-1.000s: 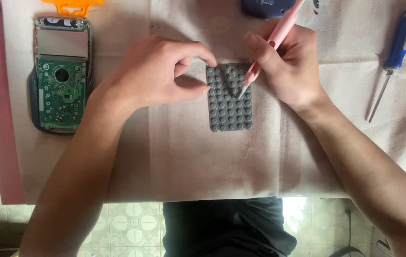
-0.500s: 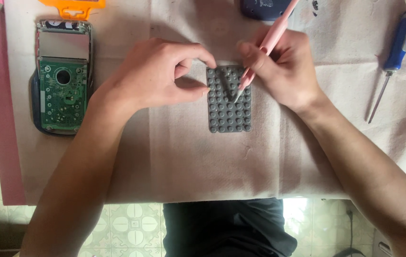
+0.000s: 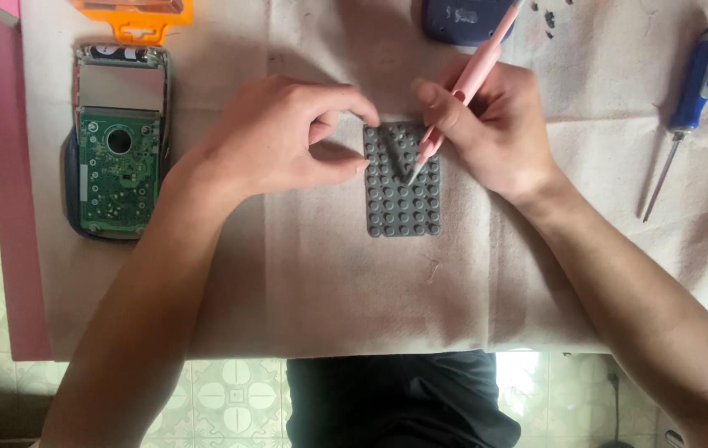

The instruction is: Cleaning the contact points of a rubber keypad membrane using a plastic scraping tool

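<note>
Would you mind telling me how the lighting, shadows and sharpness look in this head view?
Head view: soft, even light; faint shadows under the left hand and right hand on the cloth; the grey keypad mat is sharp; bright glare on the floor tiles below.

Both forearms bare to the elbow, no sleeves, rings or watch on hands; dark trousers (image 3: 403,402) below.

The keypad mat (image 3: 402,182) lies at the centre of the cloth (image 3: 329,282) covering your counter (image 3: 14,207), between your left hand (image 3: 283,141) and your right hand (image 3: 495,124). The opened device with its circuit board (image 3: 117,141) sits well to the left; the screwdriver (image 3: 690,99) lies far right. Your right hand's pen-like tool (image 3: 457,95) touches the mat's top.
</note>
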